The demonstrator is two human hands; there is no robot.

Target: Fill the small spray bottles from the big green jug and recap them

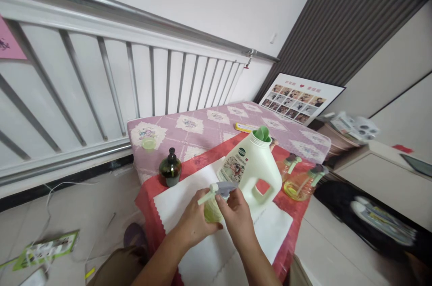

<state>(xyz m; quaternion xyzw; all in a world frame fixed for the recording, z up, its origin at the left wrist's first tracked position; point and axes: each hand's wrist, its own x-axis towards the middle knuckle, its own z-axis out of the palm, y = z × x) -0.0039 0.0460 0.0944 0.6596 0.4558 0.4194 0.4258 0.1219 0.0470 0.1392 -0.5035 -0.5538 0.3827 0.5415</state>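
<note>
A small clear spray bottle (212,212) with yellow-green liquid is between my hands, above a white cloth. My left hand (194,225) wraps round its body. At the top, the fingers of my right hand (236,214) pinch the grey and pale-green spray head (225,188). Whether the head is fully seated on the neck is hidden by my fingers. Just behind stands a large pale-green detergent jug (259,167), its mouth uncapped, with a green spout inside. To the left is a dark round pump bottle (170,169).
More spray bottles with yellow liquid (299,189) stand at the table's right edge. A white cloth (178,196) covers part of the red sheet (148,196). A pale-green cap (149,143) lies at the left. Behind are a radiator (158,79) and a photo board (300,97).
</note>
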